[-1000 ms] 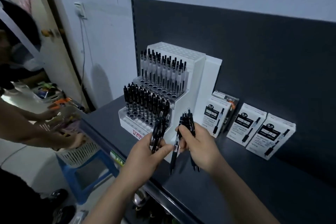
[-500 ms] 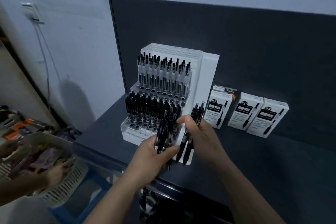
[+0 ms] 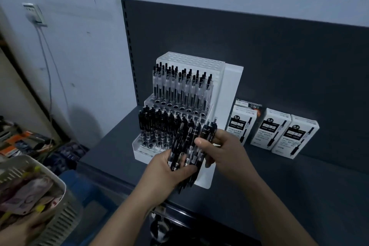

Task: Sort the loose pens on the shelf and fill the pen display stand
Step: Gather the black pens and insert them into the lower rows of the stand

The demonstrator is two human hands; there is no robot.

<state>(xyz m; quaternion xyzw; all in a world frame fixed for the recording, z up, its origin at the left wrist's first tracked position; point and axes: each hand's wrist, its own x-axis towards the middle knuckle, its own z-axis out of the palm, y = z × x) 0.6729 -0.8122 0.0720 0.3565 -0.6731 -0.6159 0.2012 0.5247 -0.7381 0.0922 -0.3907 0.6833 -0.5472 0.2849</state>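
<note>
A white tiered pen display stand (image 3: pixel 231 90) sits on the dark shelf (image 3: pixel 299 185). Its upper tier holds clear-barrelled pens (image 3: pixel 181 86); its lower tier holds black pens (image 3: pixel 155 124). My left hand (image 3: pixel 165 173) grips a bunch of black pens (image 3: pixel 183 146) in front of the stand's lower right corner. My right hand (image 3: pixel 225 150) holds a few more black pens (image 3: pixel 208 129) right beside that bunch, its thumb touching the left hand's pens. The two bundles overlap, and the stand's front right part is hidden behind them.
Three white pen boxes (image 3: pixel 279 130) lean against the dark back panel right of the stand, a fourth box (image 3: pixel 248 104) behind them. At lower left another person's hand (image 3: pixel 24 227) holds a beige basket (image 3: pixel 60 205) of goods above a blue stool (image 3: pixel 89 189).
My hands have come closer together so the two pen bundles now meet. The view has shifted right and down, and the person on the left has mostly left the frame.
</note>
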